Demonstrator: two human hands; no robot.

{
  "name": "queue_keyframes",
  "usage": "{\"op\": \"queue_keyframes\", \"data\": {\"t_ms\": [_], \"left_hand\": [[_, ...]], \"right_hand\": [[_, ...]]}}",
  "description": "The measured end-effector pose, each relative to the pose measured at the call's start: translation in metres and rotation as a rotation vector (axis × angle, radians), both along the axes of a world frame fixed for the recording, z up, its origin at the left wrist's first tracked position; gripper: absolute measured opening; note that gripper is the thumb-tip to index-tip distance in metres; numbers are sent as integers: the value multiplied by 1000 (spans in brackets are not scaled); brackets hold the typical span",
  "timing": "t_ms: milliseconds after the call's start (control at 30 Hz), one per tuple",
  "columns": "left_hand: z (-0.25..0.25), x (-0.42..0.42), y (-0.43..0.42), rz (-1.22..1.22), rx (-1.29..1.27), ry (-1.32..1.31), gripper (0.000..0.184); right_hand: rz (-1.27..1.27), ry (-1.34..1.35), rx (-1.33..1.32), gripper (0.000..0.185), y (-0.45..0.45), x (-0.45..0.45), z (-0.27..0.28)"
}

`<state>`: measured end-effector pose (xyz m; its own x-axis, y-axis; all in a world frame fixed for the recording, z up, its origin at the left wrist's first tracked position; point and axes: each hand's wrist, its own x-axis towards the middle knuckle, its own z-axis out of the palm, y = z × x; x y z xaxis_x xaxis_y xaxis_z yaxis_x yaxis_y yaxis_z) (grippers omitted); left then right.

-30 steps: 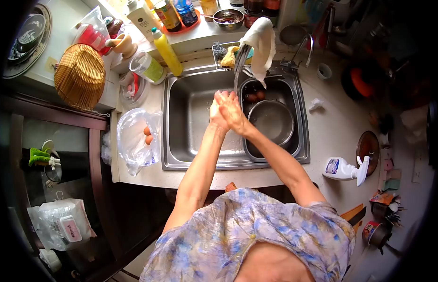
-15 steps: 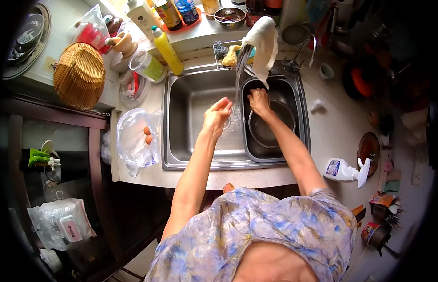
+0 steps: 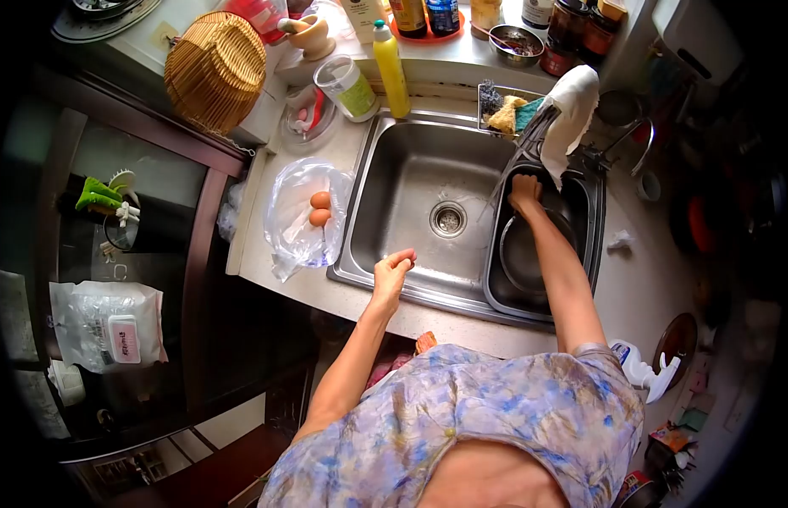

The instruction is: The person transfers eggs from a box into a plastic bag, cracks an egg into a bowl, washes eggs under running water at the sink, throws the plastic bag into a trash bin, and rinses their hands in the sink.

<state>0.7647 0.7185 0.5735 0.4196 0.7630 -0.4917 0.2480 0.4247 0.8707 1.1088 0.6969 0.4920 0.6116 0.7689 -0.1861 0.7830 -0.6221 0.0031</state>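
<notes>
My left hand (image 3: 395, 273) is over the near edge of the left basin (image 3: 402, 195), its fingers curled together and nothing visible in them. Inside the black tub (image 3: 494, 279) in the right basin, my right hand (image 3: 525, 193) is closed at the far left corner; what it holds is hidden. A round metal bowl (image 3: 519, 254) sits in the tub just nearer than that hand. Water runs from the cloth-wrapped faucet (image 3: 572, 114) beside the tub's far left edge. Two brown eggs (image 3: 319, 208) lie on a clear plastic bag (image 3: 288, 212) left of the sink.
Behind the sink are a yellow bottle (image 3: 391, 72), a plastic cup (image 3: 347, 87) and a rack with sponges (image 3: 506, 112). A wicker basket (image 3: 214, 72) stands at the far left. A white spray bottle (image 3: 648, 370) and a crumpled white scrap (image 3: 619, 241) lie on the right.
My hands were together under the water, then parted. My left hand has moved nearer and its fingers have curled; my right hand has gone into the tub and closed. The view has turned left.
</notes>
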Motion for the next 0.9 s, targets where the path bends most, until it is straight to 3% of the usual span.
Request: {"op": "queue_keyframes", "data": {"t_ms": [33,100,167,233,300,333,400,567,633,767,833,900], "left_hand": [[-1,-4,0,10,16,-16,27],[-3,-10,-2,11,18,-27,26],[-4,-14,-2,16,4,-72,25],[1,-15,-4,23,-33,-80,25],[10,-13,-5,11,-68,-35,25],[13,-11,-6,6,-69,-41,25],[16,-10,-5,-7,-57,-34,25],[22,-15,-4,3,-28,-55,25],[20,-16,-3,12,-15,-69,25],[18,-24,1,20,-13,-78,25],[18,-25,1,23,-17,-57,25],[18,-24,1,24,-28,-60,24]], "right_hand": [[-7,-4,-4,22,-3,-1,7],[-140,85,384,30,-17,-6,30],[-243,193,534,38,-26,-18,63],[-395,761,730,36,-32,-26,63],[-529,1509,984,36,-38,-45,74],[-530,1501,988,36,-37,-48,73],[-601,1971,972,36,-34,-54,71],[-468,2089,1013,34,-27,-69,84],[-505,1812,1025,28,-22,-72,84],[-525,1877,1003,25,-13,-66,69],[-771,1987,975,24,-12,-65,75],[-798,1977,954,26,-7,-62,69]]}}
